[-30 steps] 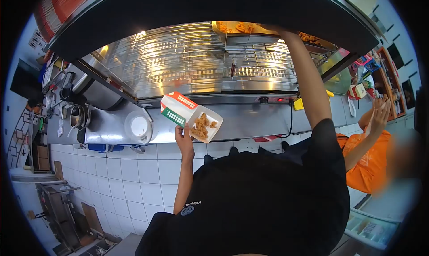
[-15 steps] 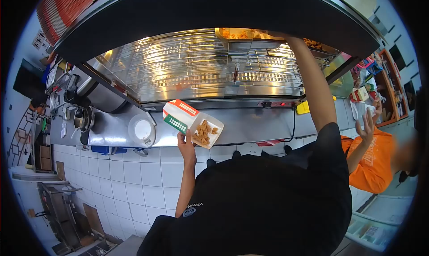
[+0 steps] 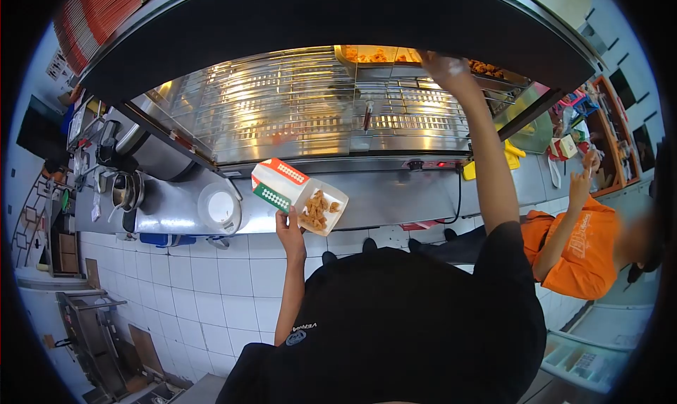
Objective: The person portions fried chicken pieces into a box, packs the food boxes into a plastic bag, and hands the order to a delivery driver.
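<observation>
Left hand (image 3: 290, 240): fingers and thumb are gripping one carton (image 3: 285, 184) by its near-left part. One carton is being held level with the front edge of the worktop (image 3: 395, 199), left of its middle; its lid is standing folded back to the left, showing one red and one green patterned panel. Fried pieces (image 3: 314, 211) are lying in the carton as one clump, overlapping too much to count, with one loose piece (image 3: 334, 207) sitting at the right.

Right hand (image 3: 446, 69): reaching into one warming cabinet (image 3: 331, 163), at the front right corner of one tray (image 3: 391, 71). The hand is blurring; whether its fingers are gripping anything cannot be told. The tray is holding fried food (image 3: 379, 55), count not readable. One heap of darker food (image 3: 486, 68) is lying just right of the hand.

Worktop, left of the carton: one round white tub (image 3: 204, 206) is resting near the front edge. Steel bowls (image 3: 128, 191) are standing towards the left end, number unclear. Yellow material (image 3: 518, 156) is showing at the cabinet's front right corner, partly hidden by the forearm. One co-worker in orange (image 3: 578, 249) is standing beyond the right arm.
</observation>
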`<act>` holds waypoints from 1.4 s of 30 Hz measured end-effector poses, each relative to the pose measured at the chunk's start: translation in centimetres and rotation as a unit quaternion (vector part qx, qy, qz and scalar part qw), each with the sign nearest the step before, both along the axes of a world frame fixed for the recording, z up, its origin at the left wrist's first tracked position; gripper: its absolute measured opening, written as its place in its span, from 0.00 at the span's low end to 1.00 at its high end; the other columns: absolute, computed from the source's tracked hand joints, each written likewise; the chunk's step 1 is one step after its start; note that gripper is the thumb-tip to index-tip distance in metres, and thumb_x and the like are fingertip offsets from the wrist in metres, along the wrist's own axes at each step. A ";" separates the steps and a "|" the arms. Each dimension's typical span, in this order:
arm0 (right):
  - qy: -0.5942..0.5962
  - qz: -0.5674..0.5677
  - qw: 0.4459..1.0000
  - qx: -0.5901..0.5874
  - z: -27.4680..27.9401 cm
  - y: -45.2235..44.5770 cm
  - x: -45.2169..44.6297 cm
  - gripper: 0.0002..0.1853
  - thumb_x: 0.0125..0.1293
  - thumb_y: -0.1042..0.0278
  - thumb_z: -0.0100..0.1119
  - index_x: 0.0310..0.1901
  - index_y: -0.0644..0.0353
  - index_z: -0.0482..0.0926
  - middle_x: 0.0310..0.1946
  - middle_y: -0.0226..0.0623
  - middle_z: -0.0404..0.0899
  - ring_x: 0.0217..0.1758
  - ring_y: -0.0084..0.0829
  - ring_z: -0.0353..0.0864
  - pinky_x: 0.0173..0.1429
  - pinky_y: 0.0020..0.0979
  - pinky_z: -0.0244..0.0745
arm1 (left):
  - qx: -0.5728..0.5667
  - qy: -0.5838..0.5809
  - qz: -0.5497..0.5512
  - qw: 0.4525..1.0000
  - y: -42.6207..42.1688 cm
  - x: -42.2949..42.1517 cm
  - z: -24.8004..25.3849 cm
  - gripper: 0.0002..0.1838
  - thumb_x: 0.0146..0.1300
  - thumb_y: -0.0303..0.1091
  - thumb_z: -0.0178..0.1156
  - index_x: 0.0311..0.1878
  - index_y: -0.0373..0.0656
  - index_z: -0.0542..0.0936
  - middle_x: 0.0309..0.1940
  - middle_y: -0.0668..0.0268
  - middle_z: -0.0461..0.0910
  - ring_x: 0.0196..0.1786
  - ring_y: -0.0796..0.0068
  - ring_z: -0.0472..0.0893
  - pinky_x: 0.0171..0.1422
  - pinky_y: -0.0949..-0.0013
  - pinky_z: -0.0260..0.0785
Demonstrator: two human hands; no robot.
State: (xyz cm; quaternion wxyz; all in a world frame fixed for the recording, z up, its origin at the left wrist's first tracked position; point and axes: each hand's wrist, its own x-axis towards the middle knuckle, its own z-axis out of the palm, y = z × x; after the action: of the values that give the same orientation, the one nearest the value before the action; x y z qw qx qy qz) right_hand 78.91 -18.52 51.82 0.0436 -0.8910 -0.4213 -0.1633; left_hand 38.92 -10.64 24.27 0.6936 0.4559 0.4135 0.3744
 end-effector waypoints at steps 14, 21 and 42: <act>-0.068 0.212 0.914 0.340 -0.3 -1.1 -4.9 0.09 0.61 0.76 0.59 0.43 0.60 0.81 0.38 0.41 0.84 0.42 0.43 0.85 0.49 0.41 0.78 | -0.113 -0.053 -0.064 0.990 -2.6 3.6 -0.4 0.13 0.74 0.43 0.56 0.53 0.48 0.70 0.47 0.69 0.77 0.50 0.76 0.81 0.42 0.66 0.81; -0.109 0.179 0.978 0.019 1.8 -2.7 -2.0 0.14 0.66 0.66 0.55 0.50 0.62 0.79 0.41 0.47 0.82 0.44 0.43 0.84 0.53 0.39 0.79 | -0.077 -0.014 -0.006 0.997 -2.6 1.9 -0.1 0.14 0.75 0.43 0.54 0.53 0.44 0.73 0.46 0.66 0.78 0.46 0.77 0.80 0.39 0.69 0.82; 0.056 -0.018 0.987 -0.151 6.1 3.6 1.3 0.16 0.73 0.58 0.49 0.54 0.56 0.79 0.50 0.42 0.82 0.51 0.37 0.83 0.57 0.41 0.78 | -0.077 -0.006 0.028 0.997 -2.8 0.4 0.4 0.15 0.75 0.43 0.53 0.53 0.42 0.72 0.49 0.66 0.76 0.49 0.76 0.79 0.44 0.68 0.80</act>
State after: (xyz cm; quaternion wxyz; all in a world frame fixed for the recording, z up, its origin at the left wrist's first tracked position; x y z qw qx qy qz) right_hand 80.25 -14.89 57.88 -0.0708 -0.9025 -0.4221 -0.0483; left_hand 39.37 -13.43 24.69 0.7180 0.3873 0.4496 0.3639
